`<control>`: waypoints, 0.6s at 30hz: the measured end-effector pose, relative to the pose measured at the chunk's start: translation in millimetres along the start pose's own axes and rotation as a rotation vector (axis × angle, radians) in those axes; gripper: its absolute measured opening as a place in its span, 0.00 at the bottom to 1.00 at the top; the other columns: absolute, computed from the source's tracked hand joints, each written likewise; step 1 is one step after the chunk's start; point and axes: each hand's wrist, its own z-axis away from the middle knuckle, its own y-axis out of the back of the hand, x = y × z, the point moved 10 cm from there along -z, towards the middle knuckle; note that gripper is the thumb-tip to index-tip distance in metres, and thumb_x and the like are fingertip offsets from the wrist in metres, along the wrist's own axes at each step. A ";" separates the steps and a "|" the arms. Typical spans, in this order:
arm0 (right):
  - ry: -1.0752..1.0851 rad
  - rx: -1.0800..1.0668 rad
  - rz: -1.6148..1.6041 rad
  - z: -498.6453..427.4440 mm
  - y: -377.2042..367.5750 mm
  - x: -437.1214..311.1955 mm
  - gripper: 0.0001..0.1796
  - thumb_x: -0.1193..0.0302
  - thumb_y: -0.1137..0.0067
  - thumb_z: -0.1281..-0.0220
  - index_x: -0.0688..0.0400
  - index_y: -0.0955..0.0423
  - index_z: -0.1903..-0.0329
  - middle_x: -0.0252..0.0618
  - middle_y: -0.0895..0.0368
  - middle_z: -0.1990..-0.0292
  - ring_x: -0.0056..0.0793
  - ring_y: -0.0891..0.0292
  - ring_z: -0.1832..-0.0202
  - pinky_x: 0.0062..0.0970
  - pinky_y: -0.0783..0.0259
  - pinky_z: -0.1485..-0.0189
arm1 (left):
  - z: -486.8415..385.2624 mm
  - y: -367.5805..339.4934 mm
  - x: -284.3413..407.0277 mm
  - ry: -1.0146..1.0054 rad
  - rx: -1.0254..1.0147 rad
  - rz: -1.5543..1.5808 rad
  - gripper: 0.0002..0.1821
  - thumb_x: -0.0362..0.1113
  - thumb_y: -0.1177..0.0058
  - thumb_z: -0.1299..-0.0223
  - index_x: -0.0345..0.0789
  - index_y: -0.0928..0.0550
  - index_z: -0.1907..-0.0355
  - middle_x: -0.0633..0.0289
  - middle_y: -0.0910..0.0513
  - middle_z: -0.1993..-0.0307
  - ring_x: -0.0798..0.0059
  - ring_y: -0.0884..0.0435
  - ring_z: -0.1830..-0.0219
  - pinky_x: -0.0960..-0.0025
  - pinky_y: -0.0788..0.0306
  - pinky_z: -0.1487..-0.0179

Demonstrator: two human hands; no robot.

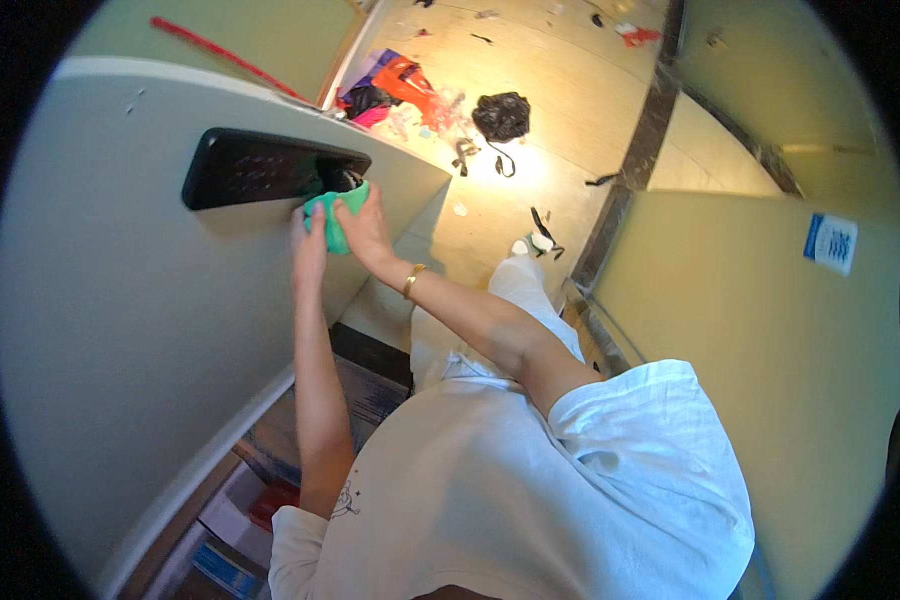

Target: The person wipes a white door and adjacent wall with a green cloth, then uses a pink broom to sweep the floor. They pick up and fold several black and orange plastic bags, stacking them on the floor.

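My left hand (pixel 312 244) and my right hand (pixel 364 225) both hold a folded green cloth (pixel 337 221), one on either side. The cloth is against the lower edge of a black door lock panel (pixel 262 169) with a keypad, near its right end. That panel is mounted on a pale grey door (pixel 157 277). A gold bracelet (pixel 414 280) circles the right wrist. Part of the fingertips is hidden behind the cloth.
Orange, purple and pink plastic bags (pixel 405 82) and a black plastic bag (pixel 501 116) lie on the tiled floor beyond the door's edge. A greenish panel (pixel 750 300) bearing a blue-and-white sticker stands at right. Boxes (pixel 229 566) sit low at left.
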 end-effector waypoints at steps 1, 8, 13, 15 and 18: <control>-0.007 -0.033 0.008 0.9 -4.7 -6.2 0.34 0.63 0.47 0.49 0.67 0.49 0.44 0.61 0.36 0.50 0.53 0.36 0.50 0.39 0.38 0.48 | -2.5 6.1 -5.3 -0.012 0.033 -0.034 0.25 0.51 0.61 0.40 0.31 0.31 0.52 0.47 0.26 0.57 0.58 0.28 0.54 0.64 0.37 0.50; 0.132 0.027 0.129 -37.8 -1.8 -35.3 0.30 0.64 0.45 0.50 0.67 0.43 0.47 0.58 0.32 0.54 0.50 0.35 0.51 0.37 0.38 0.48 | -3.8 2.1 10.6 -0.019 0.106 -0.086 0.27 0.53 0.63 0.39 0.29 0.31 0.52 0.41 0.24 0.60 0.48 0.27 0.54 0.58 0.36 0.52; 0.206 0.112 0.207 -23.8 -3.0 -45.1 0.31 0.64 0.44 0.51 0.67 0.43 0.47 0.58 0.33 0.54 0.50 0.35 0.51 0.37 0.39 0.48 | -12.6 8.8 8.7 -0.131 0.113 -0.064 0.25 0.53 0.62 0.40 0.30 0.28 0.57 0.41 0.24 0.64 0.45 0.26 0.58 0.55 0.34 0.56; 0.286 0.166 0.273 -14.5 -6.8 -51.0 0.31 0.64 0.44 0.51 0.67 0.43 0.47 0.57 0.33 0.54 0.49 0.35 0.51 0.36 0.39 0.49 | -21.9 7.8 -2.4 -0.130 0.079 -0.025 0.23 0.52 0.61 0.41 0.31 0.29 0.59 0.41 0.24 0.65 0.44 0.27 0.60 0.54 0.34 0.57; 0.292 0.239 0.240 -12.9 -9.5 -49.4 0.31 0.64 0.44 0.51 0.67 0.43 0.48 0.57 0.34 0.53 0.49 0.35 0.51 0.36 0.39 0.49 | -20.4 8.0 2.8 -0.146 0.061 -0.045 0.23 0.52 0.60 0.41 0.31 0.29 0.59 0.41 0.24 0.65 0.43 0.27 0.60 0.54 0.34 0.57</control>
